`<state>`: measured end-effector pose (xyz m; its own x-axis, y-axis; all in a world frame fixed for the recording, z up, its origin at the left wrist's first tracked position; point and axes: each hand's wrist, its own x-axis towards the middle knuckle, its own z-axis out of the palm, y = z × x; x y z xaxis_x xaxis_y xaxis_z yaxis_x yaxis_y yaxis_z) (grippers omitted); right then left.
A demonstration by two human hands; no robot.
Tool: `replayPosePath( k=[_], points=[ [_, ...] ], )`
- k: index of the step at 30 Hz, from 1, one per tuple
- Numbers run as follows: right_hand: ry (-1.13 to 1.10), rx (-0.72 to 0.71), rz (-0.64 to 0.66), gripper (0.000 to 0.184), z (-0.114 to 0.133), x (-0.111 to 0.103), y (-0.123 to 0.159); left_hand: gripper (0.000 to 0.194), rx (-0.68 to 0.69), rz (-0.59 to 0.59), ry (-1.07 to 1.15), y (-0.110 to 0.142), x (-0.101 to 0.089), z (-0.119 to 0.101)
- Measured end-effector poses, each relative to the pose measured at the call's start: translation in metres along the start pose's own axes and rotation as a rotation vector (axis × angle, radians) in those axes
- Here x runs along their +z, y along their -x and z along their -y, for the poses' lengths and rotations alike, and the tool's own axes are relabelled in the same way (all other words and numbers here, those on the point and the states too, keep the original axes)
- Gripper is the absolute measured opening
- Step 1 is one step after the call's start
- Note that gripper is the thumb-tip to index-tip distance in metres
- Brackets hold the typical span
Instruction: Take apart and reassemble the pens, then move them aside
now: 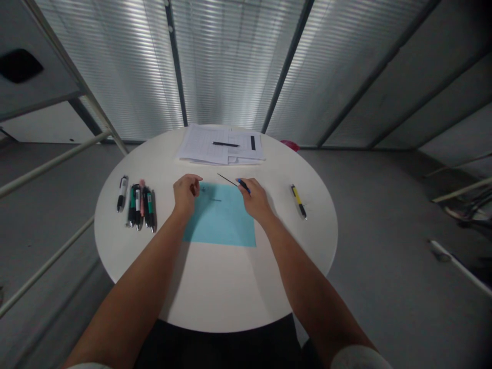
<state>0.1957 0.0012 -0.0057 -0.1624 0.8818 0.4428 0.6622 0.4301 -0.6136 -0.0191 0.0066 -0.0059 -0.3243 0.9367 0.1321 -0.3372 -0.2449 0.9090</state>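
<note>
My right hand (254, 199) grips a blue and black pen part (243, 185) above the upper right of the light blue sheet (223, 228). A thin dark rod (226, 179), which looks like a pen refill, points up and left from it. By the sheet's upper left corner, my left hand (186, 192) has its fingers curled together; whatever they may hold is too small to make out. Just right of those fingers lies a tiny shiny part (203, 189). A short thin piece, perhaps a spring (217, 200), rests on the sheet between both hands.
The round white table (226, 287) carries a cluster of several pens (141, 205) at left, with a white and black pen (122, 193) beside it. A yellow and black pen (299, 201) lies at right. Printed papers (203, 146) with a black pen (226, 144) occupy the far edge.
</note>
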Motion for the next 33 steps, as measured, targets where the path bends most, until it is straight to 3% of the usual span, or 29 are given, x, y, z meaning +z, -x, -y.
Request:
replayPosePath(
  k=[5,9,20,28,33],
  points=[
    [-0.095,-0.081,0.013,0.027,0.010,0.000,0.001,0.013,0.126,0.232,-0.350,0.011,0.006,-0.003],
    [-0.102,-0.113,0.081,0.024,0.011,0.002,0.001,0.021,0.145,0.344,-0.420,0.015,0.012,-0.004],
    [-0.078,-0.073,0.097,0.032,0.009,0.001,0.003,0.025,0.115,0.252,-0.321,0.015,0.017,-0.015],
    [-0.154,-0.062,0.203,0.036,0.014,-0.002,0.005,0.022,-0.029,0.162,-0.105,0.013,0.017,-0.014],
    [-0.173,-0.076,0.202,0.036,0.013,-0.003,0.006,0.024,-0.068,0.144,-0.046,0.008,0.013,-0.009]
  ],
)
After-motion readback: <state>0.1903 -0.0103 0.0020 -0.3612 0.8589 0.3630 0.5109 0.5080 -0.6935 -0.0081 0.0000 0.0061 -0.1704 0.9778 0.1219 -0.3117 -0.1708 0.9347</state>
